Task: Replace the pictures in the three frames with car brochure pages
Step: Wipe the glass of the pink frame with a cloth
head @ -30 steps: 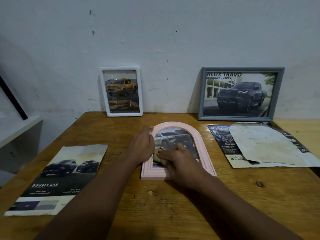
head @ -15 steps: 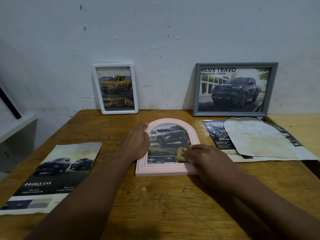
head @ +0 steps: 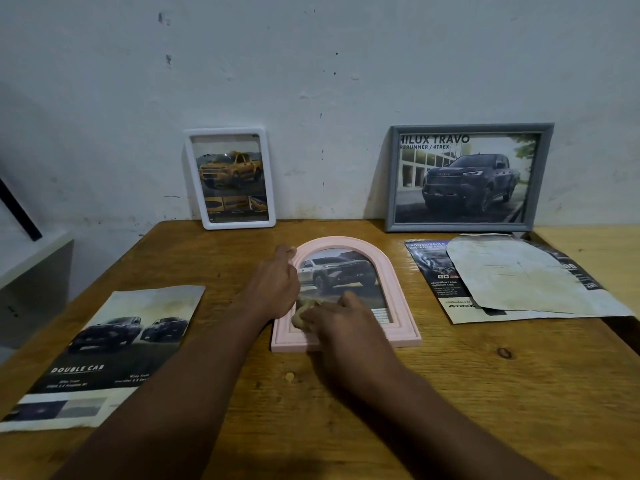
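Observation:
A pink arched frame [head: 398, 296] lies flat on the wooden table [head: 485, 393] with a car page behind its glass. My left hand [head: 273, 282] grips its left edge. My right hand [head: 343, 323] pinches a small tan wad [head: 299, 315] against the glass at the lower left of the picture. A white frame [head: 230, 178] with a yellow pickup leans on the wall at the back. A grey frame [head: 467, 176] with a dark pickup leans there too, to the right.
A "Double Cab" brochure page [head: 107, 348] lies at the table's left. Brochure pages under a stained blank sheet [head: 519, 275] lie at the right. A small tan crumb [head: 289, 377] sits on the wood in front of the pink frame. A white shelf [head: 31, 258] stands left of the table.
My right hand has slid the tan wad from the lower right of the glass back to its lower left. My left hand stays on the frame's left edge.

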Tool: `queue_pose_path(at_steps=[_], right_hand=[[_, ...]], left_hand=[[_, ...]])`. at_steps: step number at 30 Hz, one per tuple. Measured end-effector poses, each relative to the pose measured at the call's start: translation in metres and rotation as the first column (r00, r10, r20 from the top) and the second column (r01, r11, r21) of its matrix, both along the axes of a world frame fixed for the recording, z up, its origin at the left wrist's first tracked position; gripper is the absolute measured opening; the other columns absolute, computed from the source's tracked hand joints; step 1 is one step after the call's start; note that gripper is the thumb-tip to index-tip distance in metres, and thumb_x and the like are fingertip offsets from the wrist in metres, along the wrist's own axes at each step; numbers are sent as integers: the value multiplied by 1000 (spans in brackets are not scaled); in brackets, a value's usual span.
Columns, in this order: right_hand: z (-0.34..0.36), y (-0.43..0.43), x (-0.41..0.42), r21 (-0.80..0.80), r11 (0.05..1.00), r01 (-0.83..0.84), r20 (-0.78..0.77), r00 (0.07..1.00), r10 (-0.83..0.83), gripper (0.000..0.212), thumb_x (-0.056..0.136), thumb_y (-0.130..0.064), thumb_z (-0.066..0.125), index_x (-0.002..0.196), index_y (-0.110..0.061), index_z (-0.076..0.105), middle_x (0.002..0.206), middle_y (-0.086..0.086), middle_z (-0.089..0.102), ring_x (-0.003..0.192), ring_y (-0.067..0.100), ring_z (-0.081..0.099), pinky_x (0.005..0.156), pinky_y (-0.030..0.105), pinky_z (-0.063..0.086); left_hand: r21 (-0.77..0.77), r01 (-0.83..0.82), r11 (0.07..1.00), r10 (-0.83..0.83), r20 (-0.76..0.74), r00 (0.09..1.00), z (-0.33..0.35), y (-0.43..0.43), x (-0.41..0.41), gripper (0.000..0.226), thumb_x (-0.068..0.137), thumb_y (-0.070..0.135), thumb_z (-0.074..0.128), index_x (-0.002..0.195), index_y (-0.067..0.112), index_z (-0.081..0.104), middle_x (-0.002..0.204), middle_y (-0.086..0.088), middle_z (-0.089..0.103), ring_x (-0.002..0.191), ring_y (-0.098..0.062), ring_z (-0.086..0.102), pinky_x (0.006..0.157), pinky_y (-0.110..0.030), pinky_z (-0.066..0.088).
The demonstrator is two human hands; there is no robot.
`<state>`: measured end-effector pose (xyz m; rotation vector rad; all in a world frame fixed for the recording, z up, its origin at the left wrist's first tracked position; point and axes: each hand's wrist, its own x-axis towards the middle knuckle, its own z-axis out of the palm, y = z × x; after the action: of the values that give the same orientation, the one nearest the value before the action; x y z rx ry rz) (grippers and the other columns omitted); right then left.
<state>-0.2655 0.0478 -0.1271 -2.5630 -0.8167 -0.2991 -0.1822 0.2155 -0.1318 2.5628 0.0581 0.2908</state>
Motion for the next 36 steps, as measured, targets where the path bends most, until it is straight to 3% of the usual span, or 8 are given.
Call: queue_pose_path(at_steps=[6, 8, 10, 14, 16, 21, 25, 36], right_hand=[[14, -70, 20, -128, 975, -181, 27, 982, 186, 40, 94, -30, 61, 134, -31, 58, 126, -9, 64, 109, 10, 44, 88, 30, 42], [15, -85, 25, -206, 968, -146, 47, 986, 158, 40, 97, -25, 56, 137, -29, 57, 128, -8, 64, 112, 11, 42, 88, 28, 35], [17, -96, 28, -228, 967, -115, 41, 991, 127, 39, 97, -20, 55, 134, -31, 59, 122, -7, 66, 108, 10, 45, 86, 28, 37], [44, -102, 52, 175, 984, 33, -185, 983, 0, 25, 100, -17, 53, 120, -26, 66, 100, -9, 65, 91, 1, 59, 78, 24, 52], [57, -102, 86, 255, 951, 176, -182, 974, -131, 25, 101, -16, 53, 121, -19, 66, 104, -3, 67, 89, 9, 64, 75, 23, 54], [57, -83, 156, 12, 968, 252, -164, 955, -247, 31, 96, -10, 57, 126, -15, 62, 116, 12, 66, 102, 28, 64, 91, 42, 55], [28, -63, 154, -151, 974, 168, -144, 971, -189, 35, 97, -17, 57, 132, -24, 58, 123, 9, 63, 110, 27, 60, 90, 37, 50], [25, -96, 65, -298, 940, 169, -10, 984, -180, 36, 97, -21, 52, 131, -30, 56, 123, 2, 65, 106, 21, 62, 88, 36, 53]], left_hand=[[99, 58, 993, -53, -52, 997, 3, 2, 1, 51, 108, 28, 40, 156, 25, 25, 135, -7, 60, 86, -10, 59, 60, -20, 45], [166, 58, 984, -46, -71, 996, 4, 1, 2, 54, 107, 32, 40, 158, 25, 23, 146, -8, 53, 116, -22, 60, 84, -33, 55], [315, 61, 947, -44, -62, 997, 8, -1, 2, 54, 108, 36, 36, 159, 23, 24, 158, -7, 41, 142, -27, 42, 114, -45, 38], [564, 81, 822, -132, 50, 990, 21, -6, 2, 55, 108, 45, 28, 158, 24, 24, 162, -4, 34, 152, -25, 23, 124, -46, 10], [486, 110, 867, -150, 43, 988, 26, -11, 1, 55, 106, 48, 32, 157, 28, 26, 162, -2, 35, 151, -24, 27, 123, -45, 18], [298, 322, 899, -300, -119, 947, 4, -17, -5, 59, 102, 59, 35, 155, 35, 26, 157, 2, 41, 145, -20, 36, 120, -47, 28], [213, 261, 941, -245, -100, 964, -10, -18, -14, 58, 105, 54, 30, 158, 31, 25, 163, 3, 32, 153, -15, 20, 126, -44, 12], [190, 200, 961, -184, -100, 978, -4, -26, -18, 59, 105, 54, 33, 157, 28, 27, 157, -2, 44, 147, -28, 34, 120, -51, 28]])
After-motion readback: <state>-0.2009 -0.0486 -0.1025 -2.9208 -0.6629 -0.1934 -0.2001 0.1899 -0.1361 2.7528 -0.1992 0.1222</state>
